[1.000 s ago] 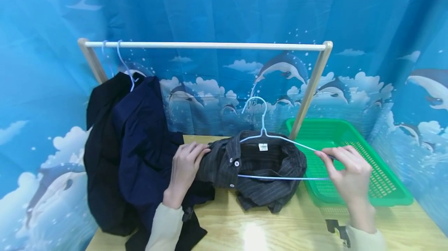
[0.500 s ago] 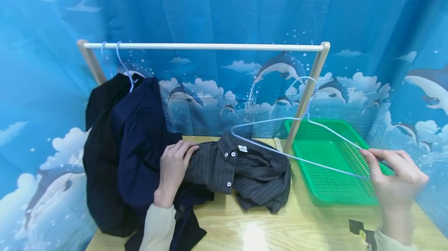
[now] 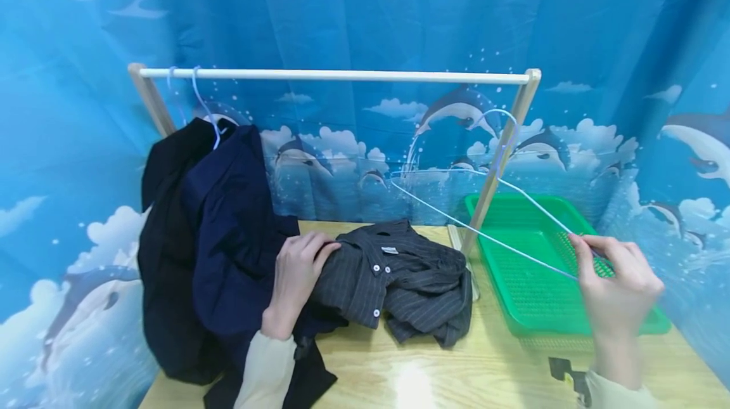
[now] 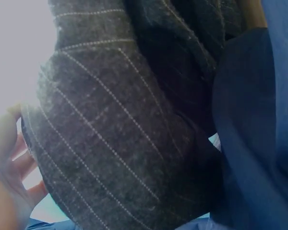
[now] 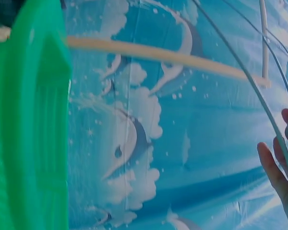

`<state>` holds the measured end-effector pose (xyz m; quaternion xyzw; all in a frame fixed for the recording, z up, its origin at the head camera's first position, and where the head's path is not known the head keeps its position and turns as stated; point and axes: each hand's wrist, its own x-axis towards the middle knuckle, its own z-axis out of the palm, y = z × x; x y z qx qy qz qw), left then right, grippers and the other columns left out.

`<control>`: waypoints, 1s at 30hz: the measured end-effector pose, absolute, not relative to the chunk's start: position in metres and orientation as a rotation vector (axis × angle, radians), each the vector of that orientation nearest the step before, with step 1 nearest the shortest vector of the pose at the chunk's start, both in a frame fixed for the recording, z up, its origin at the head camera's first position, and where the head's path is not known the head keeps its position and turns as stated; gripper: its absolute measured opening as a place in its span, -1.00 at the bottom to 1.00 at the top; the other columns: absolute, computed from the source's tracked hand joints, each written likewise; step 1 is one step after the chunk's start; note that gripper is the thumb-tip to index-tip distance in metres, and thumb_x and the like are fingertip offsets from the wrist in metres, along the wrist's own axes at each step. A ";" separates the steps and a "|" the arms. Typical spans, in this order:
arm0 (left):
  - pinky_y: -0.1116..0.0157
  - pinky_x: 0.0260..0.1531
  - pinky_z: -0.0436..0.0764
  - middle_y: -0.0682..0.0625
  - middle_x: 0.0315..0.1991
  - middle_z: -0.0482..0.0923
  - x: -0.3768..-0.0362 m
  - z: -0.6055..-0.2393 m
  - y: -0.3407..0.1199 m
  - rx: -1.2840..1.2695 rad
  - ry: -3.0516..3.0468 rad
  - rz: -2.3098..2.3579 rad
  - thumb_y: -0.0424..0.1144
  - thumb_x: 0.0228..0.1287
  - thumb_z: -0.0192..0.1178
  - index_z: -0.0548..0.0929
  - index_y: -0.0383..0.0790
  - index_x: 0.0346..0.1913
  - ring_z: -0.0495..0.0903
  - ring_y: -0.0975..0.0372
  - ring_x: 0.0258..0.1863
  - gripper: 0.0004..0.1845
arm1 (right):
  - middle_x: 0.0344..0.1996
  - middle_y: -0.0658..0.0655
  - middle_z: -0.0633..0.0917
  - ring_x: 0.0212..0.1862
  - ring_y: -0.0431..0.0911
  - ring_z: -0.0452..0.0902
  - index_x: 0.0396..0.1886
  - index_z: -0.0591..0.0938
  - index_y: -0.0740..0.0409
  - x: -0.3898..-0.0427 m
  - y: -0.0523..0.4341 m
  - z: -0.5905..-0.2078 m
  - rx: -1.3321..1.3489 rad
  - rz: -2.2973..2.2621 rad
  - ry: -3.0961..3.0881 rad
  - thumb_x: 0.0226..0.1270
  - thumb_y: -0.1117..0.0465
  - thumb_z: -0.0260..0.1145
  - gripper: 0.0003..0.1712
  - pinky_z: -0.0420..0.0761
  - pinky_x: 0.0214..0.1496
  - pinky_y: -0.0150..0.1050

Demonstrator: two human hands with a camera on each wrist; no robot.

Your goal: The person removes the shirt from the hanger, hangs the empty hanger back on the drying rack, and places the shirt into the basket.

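Note:
A dark grey pinstriped shirt (image 3: 424, 282) with white buttons lies bunched on the table, its collar and white label facing up. My left hand (image 3: 299, 276) pinches the shirt's left shoulder part; in the left wrist view the striped cloth (image 4: 105, 120) fills the middle, with the hand (image 4: 12, 167) at its edge. Out to the right, my right hand (image 3: 616, 276) holds a pale blue wire hanger (image 3: 538, 206) by one end, above the green basket. The hanger is tilted, hook up, apart from the shirt. In the right wrist view, fingers (image 5: 273, 167) grip the hanger wire (image 5: 252, 81).
A clothes rack with a white rail (image 3: 336, 74) and wooden posts (image 3: 149, 101) stands behind. Black (image 3: 171, 257) and navy (image 3: 234, 238) garments hang at its left on hangers. A green basket (image 3: 507, 307) sits at the right on the wooden table (image 3: 410, 371). Dolphin-print curtains surround everything.
The hanger has come out of the shirt's neck opening and moved right and up with my right hand, which then came slightly back left. The shirt collar has sunk flatter; my left hand keeps its pinch.

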<state>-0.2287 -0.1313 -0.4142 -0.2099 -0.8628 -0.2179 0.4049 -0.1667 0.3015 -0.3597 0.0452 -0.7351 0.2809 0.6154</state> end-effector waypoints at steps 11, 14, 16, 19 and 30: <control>0.08 -0.10 0.65 0.06 -0.31 0.73 -0.227 -0.414 -0.116 -0.594 -2.231 -0.513 -0.11 0.30 0.40 0.77 -0.07 -0.23 0.72 0.17 -0.33 -0.88 | -0.53 0.42 0.67 -0.20 -0.66 0.39 -0.43 0.71 0.47 -0.185 0.266 -0.360 0.163 0.742 -1.664 0.22 0.35 0.50 -0.80 0.33 -0.07 -0.66; 0.07 -0.10 0.65 0.07 -0.33 0.73 -0.226 -0.415 -0.115 -0.592 -2.235 -0.507 -0.11 0.28 0.42 0.77 -0.06 -0.25 0.71 0.17 -0.34 -0.88 | -0.50 0.39 0.68 -0.26 -0.54 0.44 -0.40 0.71 0.46 -0.192 0.254 -0.349 0.196 0.747 -1.693 0.22 0.39 0.49 -0.84 0.35 -0.07 -0.66; 0.07 -0.10 0.65 0.07 -0.34 0.72 -0.225 -0.415 -0.115 -0.593 -2.234 -0.508 -0.12 0.27 0.43 0.77 -0.06 -0.26 0.71 0.17 -0.34 -0.89 | -0.49 0.38 0.69 -0.32 -0.33 0.53 -0.38 0.70 0.45 -0.195 0.246 -0.340 0.217 0.729 -1.724 0.26 0.38 0.47 -0.85 0.33 -0.09 -0.65; 0.09 -0.11 0.65 0.07 -0.34 0.72 -0.224 -0.415 -0.115 -0.595 -2.241 -0.506 -0.12 0.28 0.42 0.77 -0.06 -0.26 0.71 0.17 -0.34 -0.89 | -0.47 0.36 0.70 -0.37 0.04 0.57 -0.32 0.69 0.43 -0.201 0.232 -0.324 0.237 0.694 -1.781 0.35 0.33 0.41 -0.83 0.36 -0.16 -0.51; 0.12 -0.13 0.65 0.09 -0.33 0.73 -0.225 -0.414 -0.115 -0.598 -2.247 -0.493 -0.11 0.29 0.41 0.77 -0.04 -0.24 0.71 0.21 -0.34 -0.90 | -0.38 0.35 0.69 -0.33 0.19 0.60 -0.17 0.63 0.41 -0.227 0.198 -0.306 0.275 0.711 -1.938 0.57 0.20 0.18 -0.70 0.62 -0.28 0.04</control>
